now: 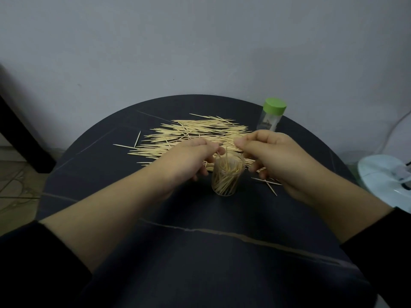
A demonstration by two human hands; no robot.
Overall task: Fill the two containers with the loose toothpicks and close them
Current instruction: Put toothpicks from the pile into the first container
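Observation:
A clear open container [227, 176], largely filled with upright toothpicks, stands in the middle of the round dark table [124, 170]. My left hand [191, 158] is just left of its mouth, fingers curled, pinching toothpicks over the opening. My right hand [273, 152] hovers at the container's right, thumb and forefinger pinched together; what they pinch is too small to make out. A wide pile of loose toothpicks [195, 132] lies behind both hands. A second clear container with a green lid [271, 114] stands closed at the back right.
A few stray toothpicks [268, 182] lie under my right hand and others [138, 138] left of the pile. A grey wall rises right behind the table. A pale blue-white object [387, 178] sits off the table's right edge.

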